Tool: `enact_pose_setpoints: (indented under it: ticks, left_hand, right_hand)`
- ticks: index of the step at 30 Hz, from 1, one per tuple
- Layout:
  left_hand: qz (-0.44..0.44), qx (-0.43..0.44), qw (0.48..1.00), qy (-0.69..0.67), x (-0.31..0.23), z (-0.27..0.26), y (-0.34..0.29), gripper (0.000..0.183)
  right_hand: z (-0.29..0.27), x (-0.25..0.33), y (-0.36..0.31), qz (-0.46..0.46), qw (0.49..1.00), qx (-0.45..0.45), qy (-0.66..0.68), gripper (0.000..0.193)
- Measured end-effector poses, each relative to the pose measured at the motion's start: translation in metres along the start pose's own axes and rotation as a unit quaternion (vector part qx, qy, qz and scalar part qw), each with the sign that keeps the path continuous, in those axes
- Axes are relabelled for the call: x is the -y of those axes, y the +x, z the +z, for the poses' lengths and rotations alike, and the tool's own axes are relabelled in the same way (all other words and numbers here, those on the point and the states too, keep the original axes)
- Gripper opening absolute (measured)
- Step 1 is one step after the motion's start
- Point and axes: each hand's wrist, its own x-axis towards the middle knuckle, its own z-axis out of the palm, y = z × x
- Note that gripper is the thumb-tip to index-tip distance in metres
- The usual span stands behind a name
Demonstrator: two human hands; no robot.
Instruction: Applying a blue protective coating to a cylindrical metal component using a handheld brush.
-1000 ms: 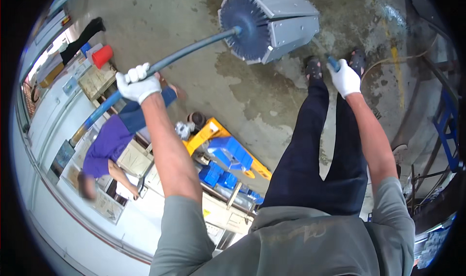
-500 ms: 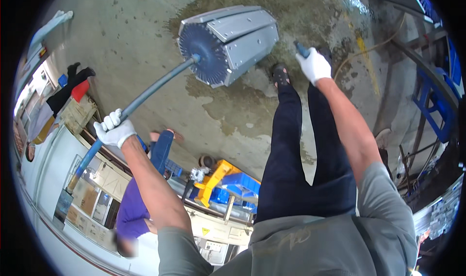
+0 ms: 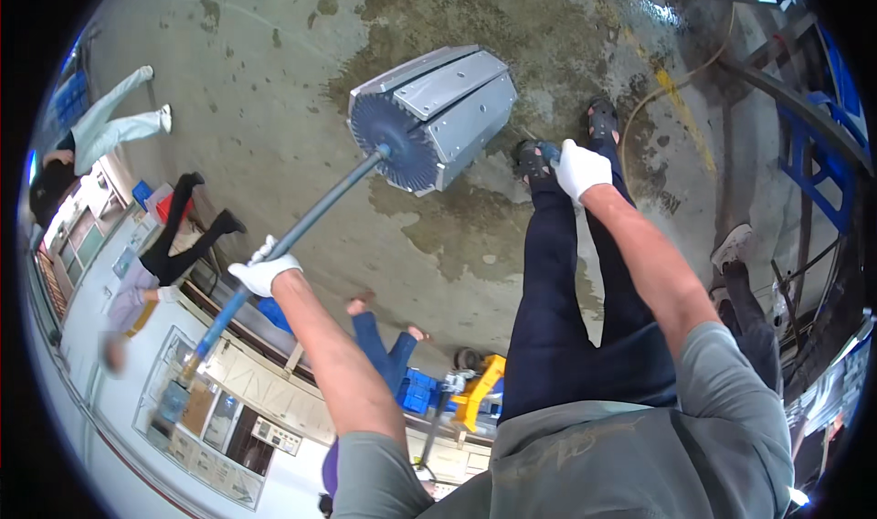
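My left hand (image 3: 265, 269), in a white glove, is wrapped round a long blue-grey shaft (image 3: 325, 204). The shaft runs up into the round, slotted end of a large drum (image 3: 457, 112), whose sides are grey metal plates with bolts or holes. Whether the drum rests on the floor or hangs above it I cannot tell. To the right of the drum, my white-gloved right hand (image 3: 583, 170) is closed on a short blue-grey piece (image 3: 549, 152), mostly hidden by the fingers. That piece shows in front of my left shoe (image 3: 530, 163) and apart from the drum.
A hose (image 3: 671, 90) curves over the wet concrete floor (image 3: 274, 90) at the right, near a blue metal frame (image 3: 822, 167). Several people are around, including one in black trousers (image 3: 174, 231) at the left. Yellow equipment (image 3: 480, 393) stands lower centre.
The view has shifted. My right hand, with the short piece, has moved nearer to my body and slightly left. My left hand sits closer to the drum along the shaft.
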Motion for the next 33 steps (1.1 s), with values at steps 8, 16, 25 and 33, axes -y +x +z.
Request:
enact_pose_setpoints:
  ticks: [8, 16, 25, 33]
  left_hand:
    - [-0.07, 0.147, 0.984, -0.064, 0.006, -0.06, 0.007, 0.053]
    - [-0.071, 0.098, 0.989, -0.08, 0.016, -0.106, -0.008, 0.05]
    - [-0.09, 0.101, 0.985, -0.103, 0.015, -0.125, -0.004, 0.05]
    - [-0.076, 0.114, 0.987, -0.079, 0.01, -0.117, -0.014, 0.05]
  right_hand:
    - [-0.067, 0.081, -0.002, -0.06, 0.997, 0.013, 0.041, 0.039]
    - [-0.087, 0.087, -0.027, -0.135, 0.988, 0.075, -0.004, 0.04]
    - [-0.076, 0.083, -0.007, -0.14, 0.986, 0.092, 0.009, 0.038]
    - [-0.051, 0.03, 0.083, -0.004, 0.999, 0.032, -0.014, 0.038]
